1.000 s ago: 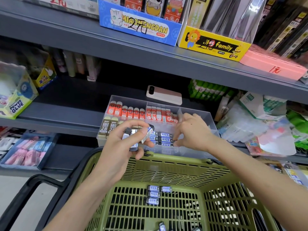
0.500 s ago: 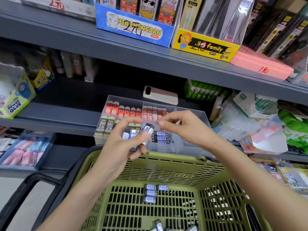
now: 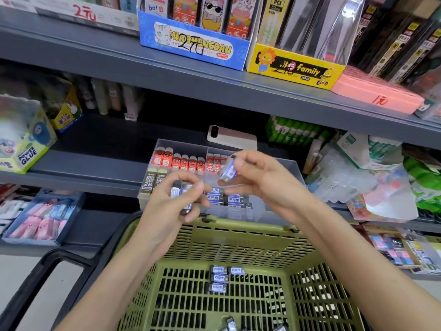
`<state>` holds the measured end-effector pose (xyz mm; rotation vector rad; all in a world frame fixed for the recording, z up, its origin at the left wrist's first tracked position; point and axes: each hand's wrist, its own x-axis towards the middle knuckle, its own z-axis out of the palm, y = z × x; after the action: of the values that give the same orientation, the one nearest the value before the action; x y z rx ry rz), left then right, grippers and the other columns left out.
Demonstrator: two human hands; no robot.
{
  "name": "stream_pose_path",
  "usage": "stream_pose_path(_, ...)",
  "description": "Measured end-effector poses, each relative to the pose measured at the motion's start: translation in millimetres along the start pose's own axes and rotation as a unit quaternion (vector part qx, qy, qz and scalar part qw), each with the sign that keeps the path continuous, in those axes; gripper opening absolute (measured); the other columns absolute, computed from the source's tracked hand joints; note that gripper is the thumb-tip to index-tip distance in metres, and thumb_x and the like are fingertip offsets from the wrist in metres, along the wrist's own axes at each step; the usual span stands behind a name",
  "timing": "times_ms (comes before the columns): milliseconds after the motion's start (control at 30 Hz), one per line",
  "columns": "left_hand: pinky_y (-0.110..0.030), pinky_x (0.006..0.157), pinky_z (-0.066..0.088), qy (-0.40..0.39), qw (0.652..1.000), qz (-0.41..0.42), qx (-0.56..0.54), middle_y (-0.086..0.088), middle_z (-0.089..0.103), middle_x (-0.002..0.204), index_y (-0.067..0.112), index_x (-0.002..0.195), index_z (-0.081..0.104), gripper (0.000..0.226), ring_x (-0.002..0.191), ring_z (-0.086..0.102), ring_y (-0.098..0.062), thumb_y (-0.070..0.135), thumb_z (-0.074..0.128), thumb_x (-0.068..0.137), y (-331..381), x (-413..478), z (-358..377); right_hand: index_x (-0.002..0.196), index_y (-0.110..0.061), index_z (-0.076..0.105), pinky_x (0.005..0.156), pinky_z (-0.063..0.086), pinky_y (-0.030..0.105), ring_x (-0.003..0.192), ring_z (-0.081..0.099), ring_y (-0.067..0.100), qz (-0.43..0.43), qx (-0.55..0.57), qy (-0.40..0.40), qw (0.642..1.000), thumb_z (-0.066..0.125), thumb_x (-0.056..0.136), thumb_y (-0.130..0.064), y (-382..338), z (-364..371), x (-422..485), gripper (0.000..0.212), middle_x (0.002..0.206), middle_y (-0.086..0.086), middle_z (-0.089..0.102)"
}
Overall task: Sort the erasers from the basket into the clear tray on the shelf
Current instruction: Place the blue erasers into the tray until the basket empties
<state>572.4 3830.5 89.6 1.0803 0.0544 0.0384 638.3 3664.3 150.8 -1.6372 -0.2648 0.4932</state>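
The right hand (image 3: 267, 185) is pinching one eraser (image 3: 228, 172) above the clear tray (image 3: 294, 168) at the shelf (image 3: 83, 163) front edge, and the left hand (image 3: 167, 211) is gripping a stack of erasers (image 3: 182, 197) just beside it. Red erasers (image 3: 181, 162) are filling the tray's back row, a phone (image 3: 232, 137) is lying behind it, and bare floor is showing at its right end. Loose erasers (image 3: 220, 278) are lying on the basket (image 3: 238, 226) floor below.

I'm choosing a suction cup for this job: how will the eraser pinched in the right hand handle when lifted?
Probably light: the right hand holds the eraser with a pinch alone. Likely stiff, as it keeps its block shape. Flat sides suggest no rolling; erasers in the basket lie flat.
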Motion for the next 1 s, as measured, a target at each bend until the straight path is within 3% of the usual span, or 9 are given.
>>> stream_pose_path(67, -0.017, 0.047, 0.04, -0.005, 0.998, 0.015, -0.06, -0.009, 0.07, 0.085, 0.019, 0.08, 0.069, 0.014, 0.067, 0.059, -0.015, 0.02, 0.072, 0.066, 3, 2, -5, 0.098, -0.009, 0.053, 0.064, 0.059, 0.029, 0.065, 0.068, 0.02, 0.023, 0.027, -0.003, 0.999, 0.048, 0.096, -0.009, 2, -10, 8, 0.005, 0.078, 0.014, 0.061)
stream_pose_path(200, -0.02, 0.071, 0.052, -0.025, 0.991, 0.068, -0.113, -0.008, 0.071, 0.108, 0.02, 0.098, 0.068, 0.033, 0.097, 0.066, -0.017, 0.007, 0.064, 0.068, 7, 3, -15, 0.09, -0.007, 0.055, 0.045, 0.043, 0.017, 0.047, 0.055, 0.009, 0.052, -0.159, -0.026, 0.986, 0.067, 0.083, -0.004, 21, -13, 24, 0.015, 0.059, -0.001, 0.062)
stream_pose_path(333, -0.024, 0.08, 0.053, -0.008, 0.992, 0.075, -0.103, -0.013, 0.068, 0.116, 0.01, 0.111, 0.056, 0.034, 0.109, 0.065, -0.027, 0.002, 0.059, 0.078, 4, 3, -17, 0.083, 0.002, 0.071, 0.046, 0.039, 0.016, 0.046, 0.047, 0.006, 0.08, -0.291, -0.051, 0.952, 0.074, 0.077, -0.006, 34, -5, 37, 0.01, 0.05, -0.004, 0.06)
stream_pose_path(467, -0.03, 0.081, 0.055, 0.01, 0.993, 0.053, -0.107, -0.013, 0.068, 0.116, 0.0, 0.114, 0.05, 0.031, 0.108, 0.065, -0.031, 0.008, 0.053, 0.084, 1, 5, -15, 0.088, 0.0, 0.074, 0.058, 0.038, 0.024, 0.06, 0.045, 0.014, 0.099, -0.339, -0.064, 0.933, 0.071, 0.078, -0.003, 41, 1, 42, 0.01, 0.066, 0.007, 0.062)
stream_pose_path(600, -0.022, 0.071, 0.056, 0.045, 0.995, 0.048, -0.074, -0.013, 0.072, 0.104, 0.002, 0.102, 0.05, 0.025, 0.1, 0.069, -0.028, 0.02, 0.054, 0.085, 1, 5, -12, 0.092, -0.003, 0.074, 0.064, 0.045, 0.013, 0.06, 0.053, 0.0, 0.098, -0.358, -0.071, 0.926, 0.065, 0.08, 0.001, 44, 0, 43, 0.016, 0.07, -0.004, 0.065)
stream_pose_path(767, -0.015, 0.039, 0.042, 0.06, 0.997, 0.05, 0.01, -0.009, 0.075, 0.089, 0.009, 0.094, 0.053, 0.032, 0.067, 0.072, -0.018, 0.036, 0.059, 0.078, 4, -1, -9, 0.089, 0.004, 0.071, 0.045, 0.035, 0.005, 0.042, 0.048, -0.007, 0.074, -0.318, -0.057, 0.944, 0.063, 0.083, 0.003, 40, 1, 37, 0.01, 0.053, -0.013, 0.059)
stream_pose_path(833, -0.013, 0.032, 0.031, 0.052, 0.996, 0.058, 0.046, -0.01, 0.073, 0.082, 0.01, 0.089, 0.053, 0.036, 0.045, 0.061, -0.013, 0.043, 0.059, 0.077, 3, -2, -8, 0.087, 0.005, 0.07, 0.043, 0.032, 0.01, 0.047, 0.047, 0.003, 0.023, -0.266, -0.009, 0.964, 0.059, 0.09, -0.009, 34, 2, 32, 0.018, 0.061, -0.004, 0.06)
stream_pose_path(900, -0.01, 0.029, 0.025, 0.037, 0.995, 0.061, 0.075, -0.01, 0.072, 0.077, 0.011, 0.088, 0.052, 0.042, 0.032, 0.048, -0.01, 0.051, 0.059, 0.075, 0, -2, -6, 0.087, 0.003, 0.068, 0.047, 0.031, 0.017, 0.058, 0.044, 0.014, -0.021, -0.183, 0.0, 0.983, 0.054, 0.095, -0.026, 25, 8, 24, 0.033, 0.065, -0.008, 0.062)
stream_pose_path(1000, -0.01, 0.029, 0.023, 0.019, 0.993, 0.065, 0.1, -0.01, 0.07, 0.071, 0.013, 0.089, 0.049, 0.043, 0.029, 0.043, -0.011, 0.054, 0.054, 0.077, -6, -3, -3, 0.079, -0.011, 0.07, 0.049, 0.034, 0.01, 0.053, 0.045, -0.002, -0.079, -0.143, -0.061, 0.985, 0.057, 0.092, -0.028, 12, 25, 9, 0.024, 0.06, -0.015, 0.061)
